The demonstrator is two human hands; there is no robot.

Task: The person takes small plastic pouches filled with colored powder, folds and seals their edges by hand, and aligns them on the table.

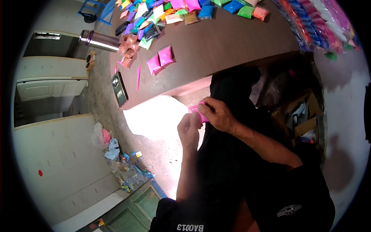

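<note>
Above my lap, just off the table edge, a small bright pink packet (200, 117) is pinched between both hands. My left hand (188, 130) grips its near left side with curled fingers. Against its upper right part, my right hand (218, 114) closes thumb and fingers. The fingers hide much of the packet, and strong glare washes out the area beside it. On the table, two pink packets (165, 55) lie side by side, near a thin pink strip (138, 77).
A black phone (119, 89) lies at the table's (201, 50) left edge, with a steel flask (99, 41) beyond. Many-coloured packets (154, 15) are heaped at the back; bagged rows (313, 23) sit far right. Cardboard boxes (307, 129) stand right, and plastic litter (129, 174) covers the floor left.
</note>
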